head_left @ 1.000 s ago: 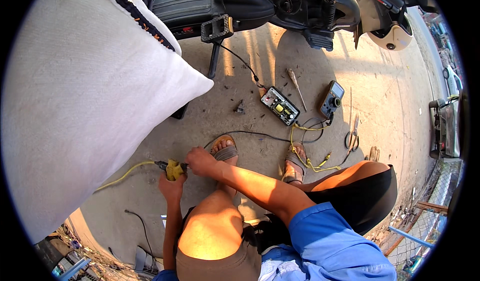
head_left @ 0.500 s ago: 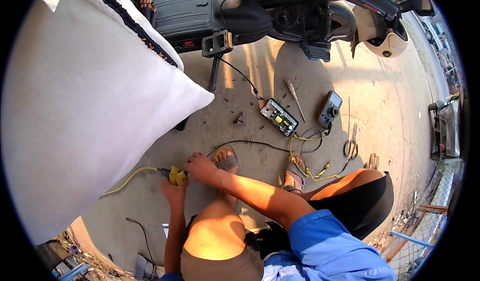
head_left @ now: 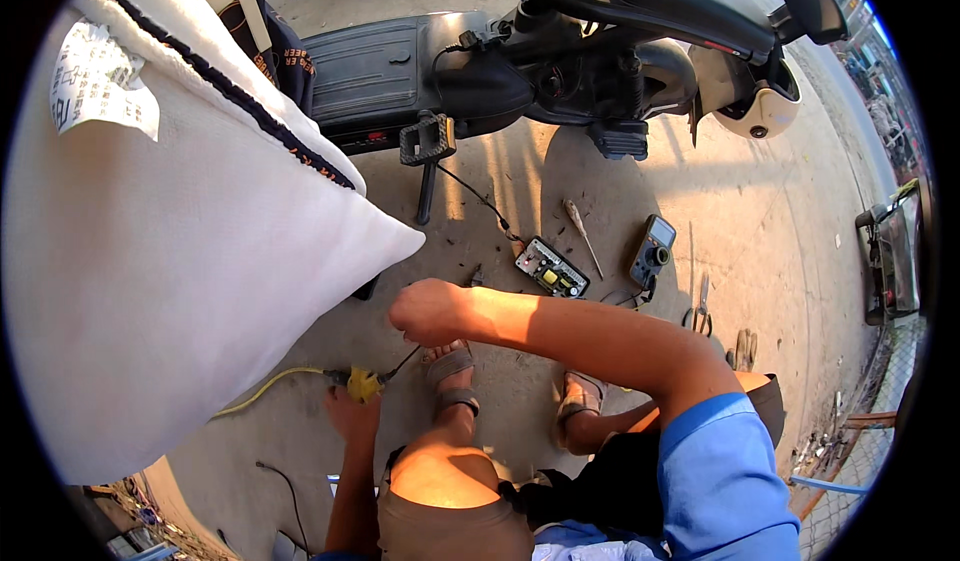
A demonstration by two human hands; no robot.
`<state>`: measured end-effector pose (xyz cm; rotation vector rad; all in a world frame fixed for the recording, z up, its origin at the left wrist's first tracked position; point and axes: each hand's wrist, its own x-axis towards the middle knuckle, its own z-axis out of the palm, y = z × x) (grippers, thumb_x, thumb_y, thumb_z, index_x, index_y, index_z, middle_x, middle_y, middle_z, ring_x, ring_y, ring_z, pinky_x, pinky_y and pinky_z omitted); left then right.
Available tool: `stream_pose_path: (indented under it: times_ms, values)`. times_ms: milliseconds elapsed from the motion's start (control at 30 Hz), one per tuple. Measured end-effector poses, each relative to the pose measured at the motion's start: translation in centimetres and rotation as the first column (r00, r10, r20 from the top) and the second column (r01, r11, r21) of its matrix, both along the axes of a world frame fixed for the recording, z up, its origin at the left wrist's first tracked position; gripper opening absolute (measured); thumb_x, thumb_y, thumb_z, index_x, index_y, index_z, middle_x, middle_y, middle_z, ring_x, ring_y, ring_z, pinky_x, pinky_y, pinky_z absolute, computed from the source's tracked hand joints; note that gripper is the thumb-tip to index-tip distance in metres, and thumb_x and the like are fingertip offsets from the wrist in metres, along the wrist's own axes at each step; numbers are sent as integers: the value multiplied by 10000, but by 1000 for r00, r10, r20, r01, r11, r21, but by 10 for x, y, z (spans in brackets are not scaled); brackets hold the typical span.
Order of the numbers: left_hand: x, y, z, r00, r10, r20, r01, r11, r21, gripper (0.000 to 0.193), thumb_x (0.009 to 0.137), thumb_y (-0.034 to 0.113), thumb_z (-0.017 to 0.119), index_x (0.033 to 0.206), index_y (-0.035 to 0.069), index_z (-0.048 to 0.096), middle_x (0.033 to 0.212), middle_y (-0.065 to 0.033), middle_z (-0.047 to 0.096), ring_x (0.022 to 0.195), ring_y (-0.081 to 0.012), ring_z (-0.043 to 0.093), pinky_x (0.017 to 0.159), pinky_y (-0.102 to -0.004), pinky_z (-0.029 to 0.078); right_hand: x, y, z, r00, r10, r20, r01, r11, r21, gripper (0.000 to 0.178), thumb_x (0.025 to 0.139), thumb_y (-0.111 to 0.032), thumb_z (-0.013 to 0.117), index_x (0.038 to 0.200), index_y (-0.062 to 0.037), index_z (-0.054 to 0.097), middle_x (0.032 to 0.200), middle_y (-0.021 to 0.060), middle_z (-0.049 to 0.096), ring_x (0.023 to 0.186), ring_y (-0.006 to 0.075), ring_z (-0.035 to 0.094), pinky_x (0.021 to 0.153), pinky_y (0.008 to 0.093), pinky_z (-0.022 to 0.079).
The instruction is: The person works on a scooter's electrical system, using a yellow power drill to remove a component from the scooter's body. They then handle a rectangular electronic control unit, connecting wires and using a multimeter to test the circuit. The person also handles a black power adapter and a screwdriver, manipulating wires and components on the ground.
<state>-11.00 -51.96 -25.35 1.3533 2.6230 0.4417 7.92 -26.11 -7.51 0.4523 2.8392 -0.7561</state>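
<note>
First off, nearest L: loose black cable (head_left: 287,484) on concrete floor, apart from both hands. Then L hand (head_left: 352,417), low, left of L sandal (head_left: 452,365); grip wrapped round yellow connector (head_left: 364,385), prob. to steady it vs. pull from the cord. Yellow cable (head_left: 268,387) leaves connector's L end, likely angled that way to stay clear of legs. Dark cord (head_left: 403,362) spans connector's R side to R hand (head_left: 432,311), fairly straight, so prob. slight tension. R hand is farther & higher, fingers curled; grip seems clenched on that cord, exact hold hidden by knuckles.

Mid-dist., R: scissors (head_left: 704,307), then multimeter (head_left: 651,251), face up, presumably for reading from above. Centre: opened unit w/ bare circuit board (head_left: 552,268), components up, maybe for access; black lead (head_left: 474,195) runs from its L end twd scooter (head_left: 360,66), which may explain its spot. Screwdriver (head_left: 582,235) just beyond board, not touching, prob. kept handy. Far R: pale helmet (head_left: 770,111) by scooter's end.
</note>
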Motion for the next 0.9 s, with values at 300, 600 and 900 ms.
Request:
stream_pose_path:
  times_ms: [300, 600, 900]
  values:
    - [52, 147, 211, 685, -602, 409, 337, 760, 555, 99, 932, 64, 684, 967, -29, 685, 903, -134, 689, 766, -251, 664, 710, -344, 527, 93, 167, 91, 942, -336, -23, 328, 901, 284, 158, 851, -179, 717, 877, -27, 749, 850, 194, 725, 861, 397, 708, 767, 483, 568]
    - [83, 399, 287, 747, -647, 155, 356, 585, 728, 134, 914, 86, 710, 995, -20, 726, 844, -103, 707, 752, -200, 670, 720, -326, 535, 79, 284, 127, 824, -320, -467, 550, 650, 525, 332, 830, -103, 764, 1134, -7, 670, 1086, 181, 674, 1084, 391, 651, 914, 472, 532]
    - [90, 521, 253, 848, -523, -88, 496, 724, 479, 440, 829, 200, 812, 1240, 63, 733, 1204, -216, 663, 1178, -377, 623, 1001, -441, 531, 61, 314, 115, 897, -407, -175, 414, 629, 658, 330, 829, -172, 794, 1110, -40, 680, 1053, 155, 708, 1044, 375, 678, 916, 461, 541]
